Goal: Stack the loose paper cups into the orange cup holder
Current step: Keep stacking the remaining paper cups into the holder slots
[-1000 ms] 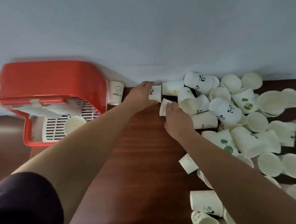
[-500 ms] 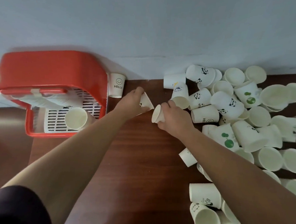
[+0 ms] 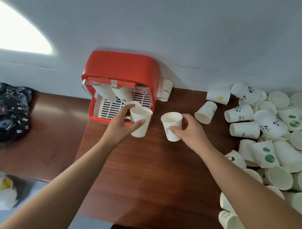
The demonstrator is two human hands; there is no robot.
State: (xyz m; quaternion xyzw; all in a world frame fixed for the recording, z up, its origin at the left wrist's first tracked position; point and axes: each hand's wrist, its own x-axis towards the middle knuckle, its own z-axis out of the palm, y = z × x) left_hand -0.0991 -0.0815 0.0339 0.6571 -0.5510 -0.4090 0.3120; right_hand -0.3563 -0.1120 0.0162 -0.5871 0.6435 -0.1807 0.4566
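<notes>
Over the table [image 3: 143, 175] — each hand's grip holds a cup upright.

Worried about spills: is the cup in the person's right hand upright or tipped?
Upright: the cup in the right hand shows its open mouth on top, narrower base below.

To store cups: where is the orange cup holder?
Head view: the orange cup holder stands at the far left corner of the table against the wall, just beyond the left hand, a smiley HELLO cup at its right side.
</notes>
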